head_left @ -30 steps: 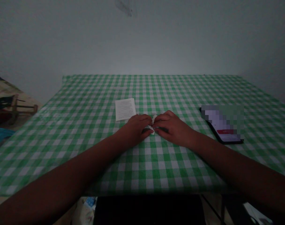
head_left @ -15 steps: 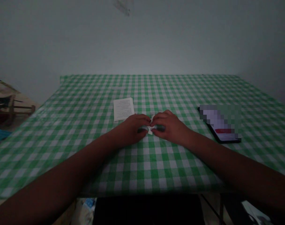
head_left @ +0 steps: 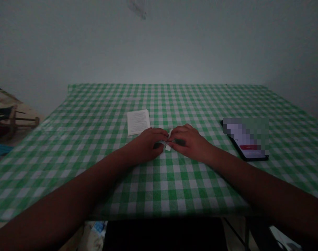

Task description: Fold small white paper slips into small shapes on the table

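While both forearms reach in from the near edge of the table, the left hand and the right hand meet over a small white paper near the middle of the green-and-white checked tablecloth. The right hand is curled, its thumb and fingertips brought together on the paper; the left hand is half curled, a gap showing between thumb and fingers, its tips against the paper, though whether it grips cannot be told. One pale end of the paper pokes out toward the person, another on the far side, and the fingers hide the rest. Just beyond the left hand lies a printed sheet, its nearest corner behind the knuckles. Well to the right rests a phone, its lit screen partly pixelated.
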`<state>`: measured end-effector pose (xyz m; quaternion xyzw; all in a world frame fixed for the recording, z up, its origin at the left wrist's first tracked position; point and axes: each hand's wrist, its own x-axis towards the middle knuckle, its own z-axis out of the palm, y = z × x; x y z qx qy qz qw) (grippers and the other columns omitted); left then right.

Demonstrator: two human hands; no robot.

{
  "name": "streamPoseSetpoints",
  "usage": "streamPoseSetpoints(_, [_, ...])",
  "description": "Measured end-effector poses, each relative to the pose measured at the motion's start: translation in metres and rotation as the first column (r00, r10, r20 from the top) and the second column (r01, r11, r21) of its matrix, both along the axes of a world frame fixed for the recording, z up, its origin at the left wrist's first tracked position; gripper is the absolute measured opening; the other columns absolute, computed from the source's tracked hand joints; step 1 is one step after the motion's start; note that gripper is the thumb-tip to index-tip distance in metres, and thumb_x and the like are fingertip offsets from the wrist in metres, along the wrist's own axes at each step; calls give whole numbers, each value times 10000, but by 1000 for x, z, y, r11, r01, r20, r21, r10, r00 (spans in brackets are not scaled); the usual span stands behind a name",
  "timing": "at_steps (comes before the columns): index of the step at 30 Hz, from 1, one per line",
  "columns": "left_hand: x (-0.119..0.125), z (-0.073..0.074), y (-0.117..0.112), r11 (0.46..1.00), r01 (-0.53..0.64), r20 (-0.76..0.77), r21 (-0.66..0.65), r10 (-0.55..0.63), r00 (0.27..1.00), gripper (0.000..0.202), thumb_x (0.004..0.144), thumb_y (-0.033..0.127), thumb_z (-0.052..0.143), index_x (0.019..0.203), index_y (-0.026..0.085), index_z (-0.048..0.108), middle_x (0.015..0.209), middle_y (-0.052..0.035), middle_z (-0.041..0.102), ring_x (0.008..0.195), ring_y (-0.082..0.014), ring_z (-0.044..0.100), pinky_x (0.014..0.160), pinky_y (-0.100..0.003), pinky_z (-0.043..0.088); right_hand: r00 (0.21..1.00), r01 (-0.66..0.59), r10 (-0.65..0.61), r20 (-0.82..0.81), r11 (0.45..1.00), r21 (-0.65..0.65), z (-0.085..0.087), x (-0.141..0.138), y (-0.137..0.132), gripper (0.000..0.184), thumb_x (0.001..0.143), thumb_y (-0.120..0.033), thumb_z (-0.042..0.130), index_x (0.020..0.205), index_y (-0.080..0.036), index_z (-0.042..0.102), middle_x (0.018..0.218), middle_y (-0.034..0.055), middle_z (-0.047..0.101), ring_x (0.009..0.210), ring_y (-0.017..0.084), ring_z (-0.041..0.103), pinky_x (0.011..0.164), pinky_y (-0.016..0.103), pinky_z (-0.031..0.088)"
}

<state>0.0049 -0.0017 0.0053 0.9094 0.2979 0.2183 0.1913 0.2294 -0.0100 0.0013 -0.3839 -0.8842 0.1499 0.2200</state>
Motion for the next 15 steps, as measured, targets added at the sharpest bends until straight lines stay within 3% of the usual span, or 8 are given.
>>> streamPoseSetpoints(4, [1,-1,2,1000,0,19,-3,0,1000,182,882,193,599,1046,194,677,1186,-85,673,1136,-208,623,1025,-419,477,999,47,-47,24,999,-3,-5,-2,2,162,883,-387,659,985,-264,684,1070,37,684,1010,242,569,878,420,385])
streamPoseSetpoints(15, [0,-4,4,1000,-22,1,4,22,1000,183,878,195,613,1050,203,678,1211,-75,670,1156,-214,620,1031,-427,476,999,27,-27,38,999,-17,-4,1,4,191,830,-360,709,994,-267,675,1111,34,669,1038,247,568,898,423,387])
